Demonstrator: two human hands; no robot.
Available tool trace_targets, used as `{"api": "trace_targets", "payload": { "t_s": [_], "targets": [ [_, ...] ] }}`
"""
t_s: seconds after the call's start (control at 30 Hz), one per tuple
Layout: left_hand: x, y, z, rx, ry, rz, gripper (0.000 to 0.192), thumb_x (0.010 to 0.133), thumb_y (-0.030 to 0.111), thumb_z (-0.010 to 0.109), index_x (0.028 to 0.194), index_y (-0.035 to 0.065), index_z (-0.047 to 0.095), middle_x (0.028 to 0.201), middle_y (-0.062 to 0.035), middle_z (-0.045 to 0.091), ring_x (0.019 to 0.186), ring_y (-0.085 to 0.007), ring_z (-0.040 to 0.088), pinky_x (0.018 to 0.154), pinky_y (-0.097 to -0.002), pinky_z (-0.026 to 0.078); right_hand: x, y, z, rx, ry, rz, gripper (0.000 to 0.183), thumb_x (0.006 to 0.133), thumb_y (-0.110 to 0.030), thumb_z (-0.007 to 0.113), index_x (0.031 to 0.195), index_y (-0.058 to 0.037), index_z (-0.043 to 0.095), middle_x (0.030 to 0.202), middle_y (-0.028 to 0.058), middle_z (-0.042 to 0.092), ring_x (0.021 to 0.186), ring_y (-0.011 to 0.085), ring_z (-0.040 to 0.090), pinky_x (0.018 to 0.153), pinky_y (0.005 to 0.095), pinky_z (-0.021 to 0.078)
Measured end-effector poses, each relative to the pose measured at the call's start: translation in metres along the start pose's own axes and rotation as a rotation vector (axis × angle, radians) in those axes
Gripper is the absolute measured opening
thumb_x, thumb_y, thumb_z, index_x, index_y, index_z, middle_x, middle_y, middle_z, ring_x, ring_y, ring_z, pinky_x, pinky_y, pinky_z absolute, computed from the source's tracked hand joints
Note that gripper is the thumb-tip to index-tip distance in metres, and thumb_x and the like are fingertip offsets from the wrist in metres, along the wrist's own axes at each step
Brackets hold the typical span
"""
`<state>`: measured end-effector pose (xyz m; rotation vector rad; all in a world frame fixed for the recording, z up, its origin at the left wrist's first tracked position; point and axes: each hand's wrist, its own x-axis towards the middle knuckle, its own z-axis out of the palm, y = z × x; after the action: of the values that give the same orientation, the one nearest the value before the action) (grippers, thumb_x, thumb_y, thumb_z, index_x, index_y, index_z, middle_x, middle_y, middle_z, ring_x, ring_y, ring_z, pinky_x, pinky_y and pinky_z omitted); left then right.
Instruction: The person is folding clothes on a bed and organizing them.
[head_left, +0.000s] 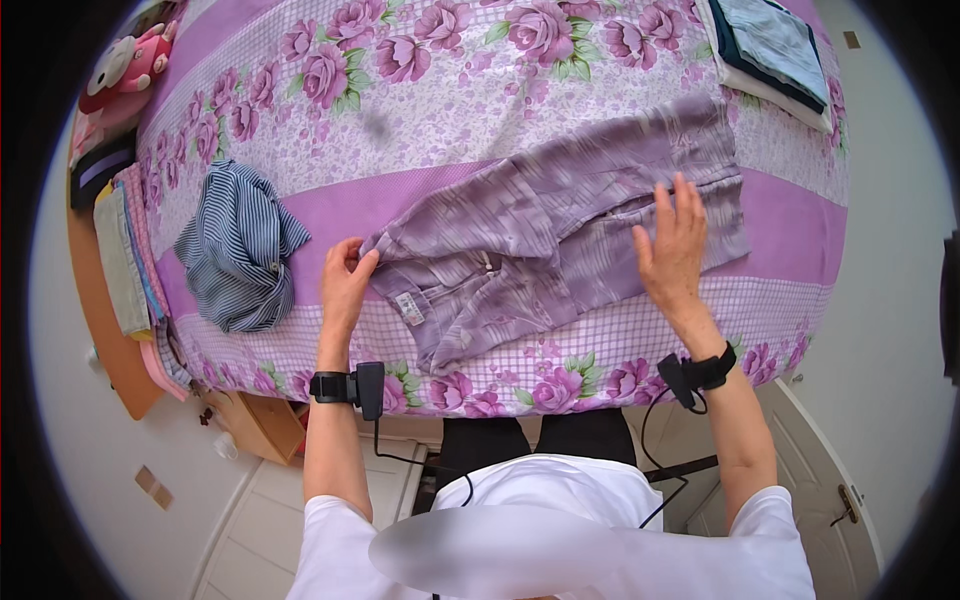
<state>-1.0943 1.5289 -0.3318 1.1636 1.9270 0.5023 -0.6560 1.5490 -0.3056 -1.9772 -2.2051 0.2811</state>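
Note:
Purple satin-like patterned trousers lie spread at a slant across the bed, waist to the left and legs to the right. A small white label shows inside the waist, and a pale drawstring end or button sits at the middle. My left hand pinches the upper corner of the waistband between thumb and fingers. Over the lower part of the legs, my right hand is spread palm down, its fingers apart; whether it touches the cloth is hard to tell.
A crumpled blue-and-white striped shirt lies left of my left hand. Folded clothes are stacked at the far right corner of the floral bed sheet. More folded clothes and a plush toy line the left edge.

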Motion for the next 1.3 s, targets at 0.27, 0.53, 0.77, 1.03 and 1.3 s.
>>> {"api": "trace_targets", "payload": {
  "t_s": [0.27, 0.53, 0.77, 1.03, 1.3],
  "targets": [
    [0.009, 0.022, 0.008, 0.414, -0.043, 0.222, 0.043, 0.077, 0.034, 0.071, 0.091, -0.0048, 0.058, 0.085, -0.0141, 0.051, 0.075, -0.026, 0.052, 0.068, -0.0356, 0.043, -0.126, -0.184, 0.027, 0.456, -0.227, -0.256, 0.046, 0.076, -0.004, 0.059, 0.121, 0.0043, 0.051, 0.132, 0.024, 0.045, 0.123, 0.0395, 0.043, 0.101, 0.0489, 0.0372],
    [0.029, 0.027, -0.005, 0.519, -0.23, 0.168, 0.036, 0.075, 0.029, 0.071, 0.084, -0.002, 0.055, 0.077, -0.0153, 0.058, 0.073, -0.0327, 0.057, 0.066, -0.0387, 0.046, -0.142, -0.209, 0.057, 0.272, -0.18, -0.082, 0.061, 0.072, -0.009, 0.065, 0.129, 0.003, 0.046, 0.141, 0.0241, 0.037, 0.133, 0.0387, 0.033, 0.107, 0.0517, 0.0297],
    [0.036, 0.033, -0.009, 0.254, -0.298, 0.102, 0.038, 0.077, 0.03, 0.07, 0.088, -0.0041, 0.059, 0.075, -0.0144, 0.064, 0.065, -0.0196, 0.061, 0.059, -0.0319, 0.047, -0.156, -0.239, 0.079, 0.3, -0.151, -0.152, 0.071, 0.069, -0.018, 0.071, 0.132, 0.0024, 0.044, 0.144, 0.025, 0.034, 0.134, 0.0384, 0.032, 0.109, 0.0514, 0.0259],
    [0.051, 0.032, -0.005, 0.456, -0.399, 0.122, 0.038, 0.076, 0.031, 0.07, 0.076, -0.0058, 0.062, 0.063, -0.0134, 0.059, 0.06, -0.0192, 0.058, 0.056, -0.0346, 0.044, -0.171, -0.266, 0.109, 0.283, -0.093, -0.075, 0.082, 0.064, -0.024, 0.077, 0.133, 0.0032, 0.042, 0.144, 0.0263, 0.032, 0.135, 0.0399, 0.031, 0.109, 0.0504, 0.0273],
    [0.036, 0.034, -0.014, 0.39, -0.462, 0.141, 0.037, 0.075, 0.029, 0.07, 0.085, -0.0056, 0.06, 0.069, -0.0144, 0.06, 0.063, -0.0215, 0.058, 0.059, -0.0361, 0.044, -0.169, -0.261, 0.119, 0.274, -0.034, -0.083, 0.058, 0.077, -0.019, 0.063, 0.132, -0.0048, 0.046, 0.139, 0.0255, 0.04, 0.129, 0.0403, 0.04, 0.106, 0.0493, 0.0329]
  ]
}}
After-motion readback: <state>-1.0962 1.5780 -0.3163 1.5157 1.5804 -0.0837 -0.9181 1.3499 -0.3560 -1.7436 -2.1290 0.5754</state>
